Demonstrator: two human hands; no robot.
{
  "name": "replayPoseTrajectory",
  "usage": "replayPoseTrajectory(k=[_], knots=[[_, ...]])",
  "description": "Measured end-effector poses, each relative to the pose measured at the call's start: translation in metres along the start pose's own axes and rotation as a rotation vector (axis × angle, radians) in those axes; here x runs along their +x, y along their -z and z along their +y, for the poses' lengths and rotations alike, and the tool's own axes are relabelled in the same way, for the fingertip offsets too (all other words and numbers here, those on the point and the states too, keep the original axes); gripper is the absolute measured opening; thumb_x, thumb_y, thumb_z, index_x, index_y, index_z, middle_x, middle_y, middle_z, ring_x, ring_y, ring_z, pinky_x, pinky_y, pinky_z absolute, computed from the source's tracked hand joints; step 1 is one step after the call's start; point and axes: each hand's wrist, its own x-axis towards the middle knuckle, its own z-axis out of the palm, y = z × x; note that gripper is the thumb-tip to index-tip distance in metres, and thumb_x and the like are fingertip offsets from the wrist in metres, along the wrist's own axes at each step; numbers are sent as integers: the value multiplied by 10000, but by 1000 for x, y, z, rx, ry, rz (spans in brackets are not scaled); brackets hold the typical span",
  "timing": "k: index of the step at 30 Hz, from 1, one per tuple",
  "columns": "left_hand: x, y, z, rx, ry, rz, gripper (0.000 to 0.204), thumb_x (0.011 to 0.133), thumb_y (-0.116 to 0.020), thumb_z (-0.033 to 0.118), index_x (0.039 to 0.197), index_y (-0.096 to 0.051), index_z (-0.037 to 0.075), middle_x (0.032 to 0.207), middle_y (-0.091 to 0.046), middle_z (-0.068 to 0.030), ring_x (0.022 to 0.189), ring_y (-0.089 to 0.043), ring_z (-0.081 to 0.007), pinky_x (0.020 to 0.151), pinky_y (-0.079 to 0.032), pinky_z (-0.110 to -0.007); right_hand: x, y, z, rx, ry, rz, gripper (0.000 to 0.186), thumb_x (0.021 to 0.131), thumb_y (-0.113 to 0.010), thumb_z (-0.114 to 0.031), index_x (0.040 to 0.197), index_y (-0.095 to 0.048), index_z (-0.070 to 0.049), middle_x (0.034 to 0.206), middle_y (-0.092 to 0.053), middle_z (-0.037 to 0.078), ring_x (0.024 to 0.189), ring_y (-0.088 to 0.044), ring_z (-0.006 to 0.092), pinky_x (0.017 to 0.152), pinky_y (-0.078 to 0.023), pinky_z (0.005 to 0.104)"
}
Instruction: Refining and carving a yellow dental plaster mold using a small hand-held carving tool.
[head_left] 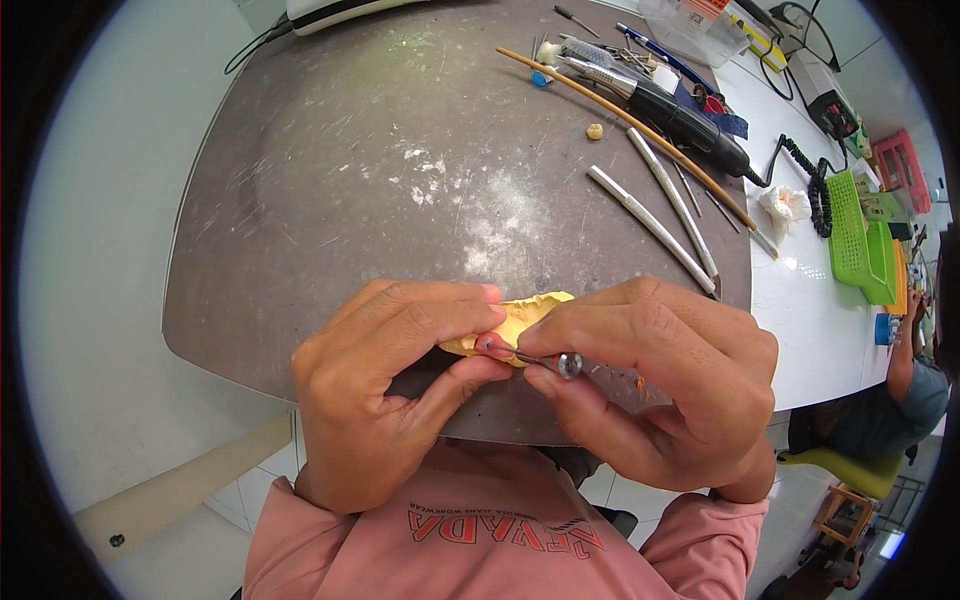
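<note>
A scuffed grey-brown table (330, 200) bears metal rods (653, 229), a brush (645, 131) and a black handpiece (690, 125).

From here the head-worn cam, left one of a side-by-side fisheye pair, looks steeply down from near above the left hand (375, 370) and right hand (665, 365), pink shirt (470, 495) at bottom edge, grey-brown worktop (340, 190) beyond, straight edges bowing rimward.

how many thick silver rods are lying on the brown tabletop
2. One silver rod lies beyond the right hand; the other silver rod lies just right of it, next to the wooden-handled brush. More may be hidden in the tool pile farther back.
</note>
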Motion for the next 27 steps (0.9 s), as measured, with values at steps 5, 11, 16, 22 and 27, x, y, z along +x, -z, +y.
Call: replayPoseTrajectory(k=[5,11,16,22,27], knots=[[0,0,0,-8,7,-1,227,744,-832,86,934,-737,6,1006,-755,-149,909,-707,-243,762,-534,-316,2,2,-1,-12,-7,-27,251,676,-758,65,925,-724,53,840,-738,152,727,-728,244,673,-595,315],[0,1,-4,10,-26,-9,288,715,-849,78,979,-739,51,1016,-749,-89,879,-705,-247,739,-551,-325,12,7,-7,-101,-12,-85,229,691,-779,30,913,-724,12,823,-732,128,696,-718,234,611,-570,302],[0,1,-6,-24,-29,-1,295,717,-846,72,987,-730,50,1024,-745,-87,895,-703,-251,764,-548,-335,24,17,-17,-225,-37,-208,218,710,-817,-37,909,-728,-29,786,-718,97,667,-707,218,544,-528,290],[0,5,-3,-69,2,-39,297,751,-821,58,1028,-717,42,1023,-738,-91,900,-697,-257,781,-545,-339,28,21,-14,-273,53,-278,199,735,-817,-71,911,-728,-42,796,-715,91,649,-696,215,532,-517,292],[-2,4,-3,-142,85,-22,259,793,-791,53,1040,-717,31,1015,-738,-94,878,-693,-254,779,-544,-339,32,22,-17,-275,9,-331,208,742,-796,-71,934,-722,-40,786,-697,83,648,-681,220,523,-502,312]])
